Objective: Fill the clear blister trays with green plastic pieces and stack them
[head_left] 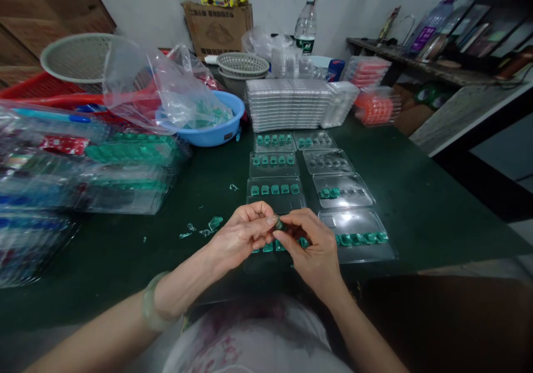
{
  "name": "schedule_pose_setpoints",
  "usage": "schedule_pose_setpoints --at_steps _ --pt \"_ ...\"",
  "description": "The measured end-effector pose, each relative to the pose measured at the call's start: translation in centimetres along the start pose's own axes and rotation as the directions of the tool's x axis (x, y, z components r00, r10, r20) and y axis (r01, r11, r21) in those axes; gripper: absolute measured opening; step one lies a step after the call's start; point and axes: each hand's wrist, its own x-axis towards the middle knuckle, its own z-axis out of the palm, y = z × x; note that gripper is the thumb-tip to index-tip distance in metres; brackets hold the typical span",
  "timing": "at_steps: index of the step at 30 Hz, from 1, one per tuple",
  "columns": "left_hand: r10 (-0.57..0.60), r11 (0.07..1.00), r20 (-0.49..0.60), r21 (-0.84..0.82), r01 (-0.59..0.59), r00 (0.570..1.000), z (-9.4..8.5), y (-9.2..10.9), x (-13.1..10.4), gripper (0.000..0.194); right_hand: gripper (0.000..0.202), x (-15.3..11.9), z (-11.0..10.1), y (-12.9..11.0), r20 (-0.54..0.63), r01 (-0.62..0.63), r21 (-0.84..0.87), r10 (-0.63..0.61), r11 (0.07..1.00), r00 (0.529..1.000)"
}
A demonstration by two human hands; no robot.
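My left hand (244, 233) and my right hand (311, 246) meet above the nearest trays, both with pinched fingers. Between their fingertips is one small green translucent plastic piece (280, 225), mostly covered by the fingers. Below lies a clear tray with a row of green pieces (267, 247), partly hidden by my hands. To the right, another clear tray (353, 220) has green pieces along its front. Farther back, a clear tray (275, 200) carries a row of green pieces, and another tray (343, 188) has only two at its left end.
Green scraps (215, 223) lie left of my hands. A blue basin (239, 112) with green pieces and a plastic bag stands behind. Stacked clear trays (287, 106) line the back. Packed plastic boxes (125, 187) are piled at left. A water bottle (306, 26) stands by the wall.
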Motion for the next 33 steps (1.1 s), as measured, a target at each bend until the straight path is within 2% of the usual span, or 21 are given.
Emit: schedule_pose_setpoints --at_steps 4,7,11,14,17,20,25,29,31,33 --pt "-0.036 0.999 0.011 -0.003 0.036 0.999 0.9 0.2 0.4 0.016 0.012 -0.1 -1.0 -0.6 0.001 0.018 -0.06 -0.018 0.998 1.0" --pt "-0.078 0.997 0.025 -0.005 0.078 0.997 1.3 0.6 1.0 0.018 0.011 0.4 -3.3 0.0 -0.053 -0.014 -0.162 0.006 0.987 0.999" --pt "-0.082 0.997 -0.021 -0.001 0.082 0.996 0.2 1.4 1.6 0.022 0.015 2.5 -9.1 3.8 -0.257 -0.121 -0.38 0.021 0.917 0.966" --pt "-0.043 0.995 -0.107 0.085 0.052 0.993 -1.6 2.0 1.5 0.02 0.017 4.4 -12.9 8.0 -0.311 -0.218 -0.476 0.068 0.852 0.948" --pt "0.017 0.987 -0.202 0.158 0.016 0.979 -3.3 2.8 0.8 0.015 0.02 5.8 -14.6 11.5 -0.2 -0.214 -0.571 0.118 0.793 0.973" --pt "0.067 0.977 -0.315 0.215 0.002 0.947 -4.6 3.5 0.0 0.012 0.018 6.4 -14.5 13.3 -0.088 -0.16 -0.637 0.135 0.754 0.987" --pt "0.1 0.96 -0.42 0.28 0.024 0.902 -6.6 3.9 -1.1 0.014 0.019 6.8 -14.0 13.5 0.004 -0.1 -0.7 0.144 0.708 0.99" --pt "0.183 0.938 -0.444 0.347 -0.02 0.877 -8.4 3.7 -1.3 0.015 0.022 7.1 -14.0 13.0 0.168 0.063 -0.782 0.112 0.62 0.979" --pt "0.264 0.898 -0.458 0.437 -0.044 0.849 -9.4 3.6 -1.3 0.018 0.023 7.1 -14.2 13.4 0.221 0.118 -0.793 0.101 0.598 0.97" --pt "0.315 0.831 -0.502 0.556 0.021 0.805 -10.5 3.4 -1.4 0.022 0.023 7.1 -14.6 14.5 0.264 0.16 -0.789 0.091 0.593 0.96"
